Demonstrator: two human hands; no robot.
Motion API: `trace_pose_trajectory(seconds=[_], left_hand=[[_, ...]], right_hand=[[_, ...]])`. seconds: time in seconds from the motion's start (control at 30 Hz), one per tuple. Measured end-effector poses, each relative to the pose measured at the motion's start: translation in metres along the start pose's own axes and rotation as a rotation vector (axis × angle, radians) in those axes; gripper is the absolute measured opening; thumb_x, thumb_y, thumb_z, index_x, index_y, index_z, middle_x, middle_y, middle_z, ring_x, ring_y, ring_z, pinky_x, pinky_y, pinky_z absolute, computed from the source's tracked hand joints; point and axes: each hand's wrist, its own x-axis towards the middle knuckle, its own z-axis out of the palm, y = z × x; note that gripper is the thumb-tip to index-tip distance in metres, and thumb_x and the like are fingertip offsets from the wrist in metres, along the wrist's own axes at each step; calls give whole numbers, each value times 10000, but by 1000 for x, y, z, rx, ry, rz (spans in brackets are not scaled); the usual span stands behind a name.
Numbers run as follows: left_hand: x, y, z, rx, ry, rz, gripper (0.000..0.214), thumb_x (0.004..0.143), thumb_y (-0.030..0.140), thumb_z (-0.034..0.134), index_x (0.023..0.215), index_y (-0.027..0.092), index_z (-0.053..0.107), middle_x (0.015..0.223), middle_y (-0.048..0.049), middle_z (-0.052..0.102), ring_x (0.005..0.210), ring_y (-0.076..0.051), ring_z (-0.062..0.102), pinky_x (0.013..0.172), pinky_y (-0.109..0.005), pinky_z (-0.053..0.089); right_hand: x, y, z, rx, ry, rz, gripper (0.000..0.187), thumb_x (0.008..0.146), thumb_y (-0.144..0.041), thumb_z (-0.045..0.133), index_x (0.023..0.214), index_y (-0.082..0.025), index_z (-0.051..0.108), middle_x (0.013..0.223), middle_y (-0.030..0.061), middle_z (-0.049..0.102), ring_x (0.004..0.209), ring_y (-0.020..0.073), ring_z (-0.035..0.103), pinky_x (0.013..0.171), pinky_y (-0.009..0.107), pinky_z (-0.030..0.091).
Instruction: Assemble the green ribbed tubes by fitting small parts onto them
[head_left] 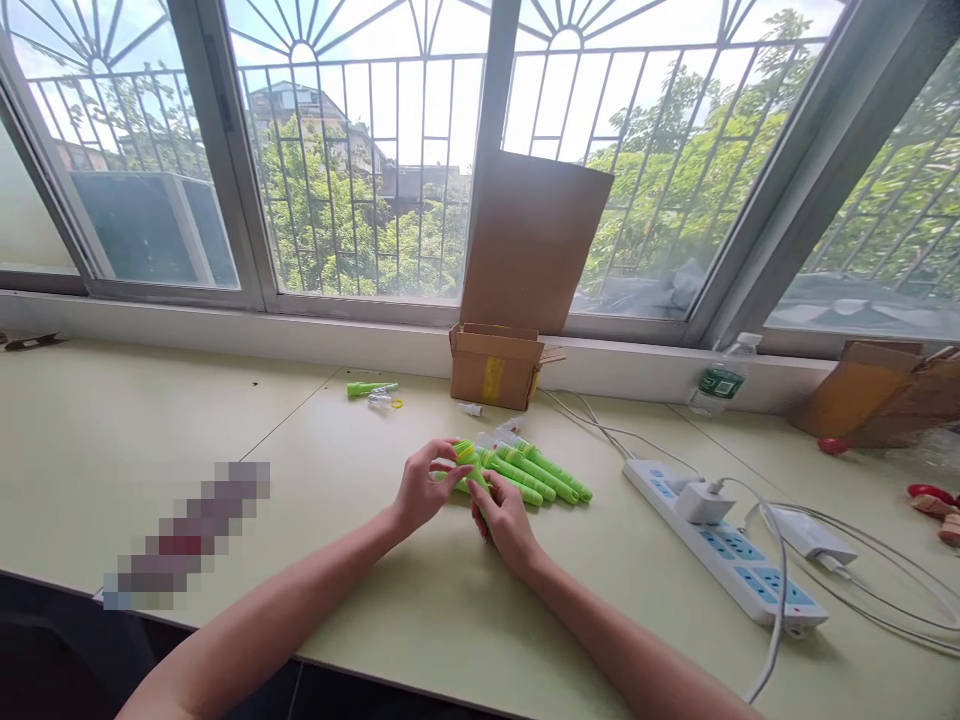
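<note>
Left hand (pixel 421 488): I see it pinching one bright green plastic tube (pixel 466 456) at frame centre.
Right hand (pixel 507 521): closed on the same tube, lower down.
Row of matching green plastic tubes (pixel 541 473): just right of the hands, on the pale green tabletop (pixel 150 450).

both hands (pixel 465 500) pinching green tube (pixel 471 466), table (pixel 225 450)

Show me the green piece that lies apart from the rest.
The lone piece by the sill, left of the box. The rest lie in a bunch beside the left hand and right hand, which grip the held piece.
</note>
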Motion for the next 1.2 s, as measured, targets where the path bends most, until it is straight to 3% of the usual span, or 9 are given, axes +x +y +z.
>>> trace_pose_trajectory(seconds=[0.2,0.33,0.53,0.83,0.97,1.13,1.2], left_hand=[[3,1,-4,47,14,61,214,801,348,687,831,167,578,1078,-84,670,729,-138,674,709,-359,628],[3,2,-3,58,-3,52,229,797,365,689,830,163,585,1062,-85,673,709,-139,677,695,-362,631],[4,1,-1,37,-6,7,290,766,415,712,813,152,598,1046,-95,675,702,-147,681,676,-360,638],[0,2,1,-15,-14,30,289,760,396,722,862,164,583,1080,-95,659,809,-169,688,692,-354,636],[0,1,1,-25,-19,4,266,781,385,702,855,164,575,1060,-88,667,804,-164,688,694,-347,633],[0,0,0,-15,-2,-20,246,794,373,690,832,160,573,1073,-91,672,736,-151,690,699,-364,633],[-1,1,0,3,13,-6,245,792,378,691,836,164,579,1071,-88,673,760,-162,694,701,-370,635]], right_hand=[[-2,-2,4,-226,142,-126,423,809,-607,570,864,-190,607,599,4,551,488,150,466,464,269,376],[-2,-2,2,-225,164,-136,446,795,-629,564,820,-186,611,603,11,540,525,150,441,468,260,361],[-1,1,0,-52,72,-34,390,808,-577,589,714,-210,495,493,-58,383,426,103,313,391,243,244],[-3,-8,-2,77,-32,35,367,817,-558,581,773,-203,502,483,-79,389,352,71,290,333,216,186],[-3,-3,-1,49,-4,5,369,818,-556,584,775,-199,500,476,-75,410,353,77,310,332,217,223],[-1,1,2,-18,79,2,467,777,-550,639,1052,-191,525,566,-45,522,400,105,392,356,227,313],[-1,0,2,-48,99,-39,441,760,-552,655,994,-192,557,614,-22,548,436,114,430,375,235,351]])
